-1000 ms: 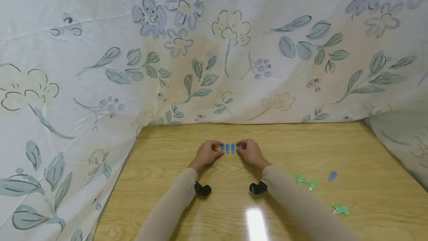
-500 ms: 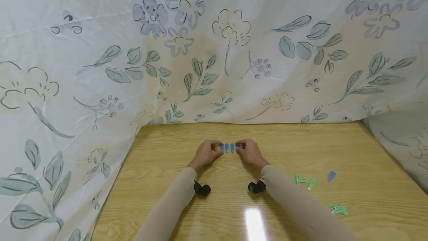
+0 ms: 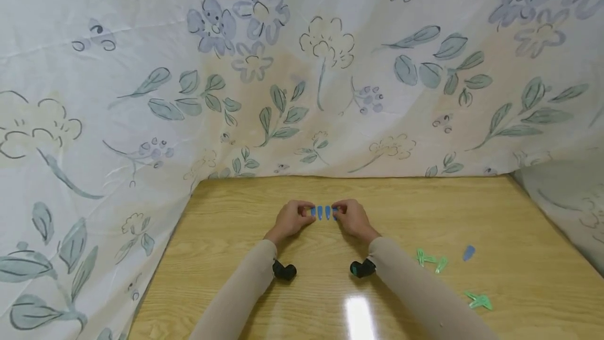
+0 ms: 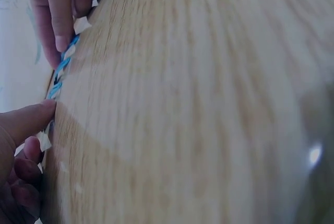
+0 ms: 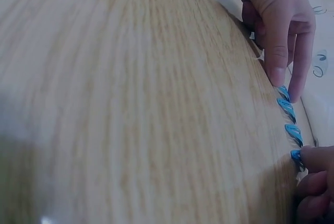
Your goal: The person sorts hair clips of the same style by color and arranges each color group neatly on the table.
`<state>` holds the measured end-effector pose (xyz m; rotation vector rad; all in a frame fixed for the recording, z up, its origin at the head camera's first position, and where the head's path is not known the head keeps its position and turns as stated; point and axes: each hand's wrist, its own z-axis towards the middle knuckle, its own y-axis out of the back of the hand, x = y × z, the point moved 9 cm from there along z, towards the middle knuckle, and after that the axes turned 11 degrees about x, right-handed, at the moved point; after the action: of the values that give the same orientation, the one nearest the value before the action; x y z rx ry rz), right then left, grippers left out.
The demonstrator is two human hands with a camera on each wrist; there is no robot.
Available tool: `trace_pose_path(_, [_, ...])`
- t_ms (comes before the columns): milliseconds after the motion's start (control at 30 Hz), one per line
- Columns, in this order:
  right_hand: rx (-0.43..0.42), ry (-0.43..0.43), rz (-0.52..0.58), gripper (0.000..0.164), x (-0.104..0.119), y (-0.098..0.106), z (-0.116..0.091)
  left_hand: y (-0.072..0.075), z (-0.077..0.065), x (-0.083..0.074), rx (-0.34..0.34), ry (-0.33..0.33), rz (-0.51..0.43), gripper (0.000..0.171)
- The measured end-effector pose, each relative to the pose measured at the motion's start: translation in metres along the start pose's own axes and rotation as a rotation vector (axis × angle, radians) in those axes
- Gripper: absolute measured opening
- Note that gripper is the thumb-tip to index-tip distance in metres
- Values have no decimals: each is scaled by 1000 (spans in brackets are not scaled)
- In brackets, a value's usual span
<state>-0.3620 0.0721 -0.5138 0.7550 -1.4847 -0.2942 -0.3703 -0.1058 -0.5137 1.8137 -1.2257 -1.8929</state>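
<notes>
Several blue snap hair clips stand side by side in a short row on the wooden table; the two middle ones, a left-middle clip (image 3: 320, 212) and a right-middle clip (image 3: 327, 212), are untouched. At the row's left end, my left hand (image 3: 289, 220) pinches the leftmost blue hair clip (image 5: 283, 92) between thumb and forefinger at its two ends. My right hand (image 3: 354, 218) pinches the rightmost blue hair clip (image 5: 296, 156) the same way. Fingers partly hide both outer clips. The right wrist view shows small gaps between the clips.
Off to the right lie several green hair clips (image 3: 479, 300) in two loose groups, one group being nearer green clips (image 3: 421, 257). Beside them is a single blue hair clip (image 3: 468, 253). Flowered cloth (image 3: 330, 119) hangs along the back and sides of the table (image 3: 226, 256).
Both hands stay at the ends of the row, with barely any movement. The head view shifts very slightly; the clips on the right lie as before.
</notes>
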Motion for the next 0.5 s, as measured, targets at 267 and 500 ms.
trace_pose_path(267, [-5, -2, 17, 23, -1, 1, -3, -1, -1, -2, 6, -8, -8, 30])
trace_pose_path(500, [0, 22, 38, 27, -1, 2, -4, -1, 0, 0, -2, 5, -11, 30])
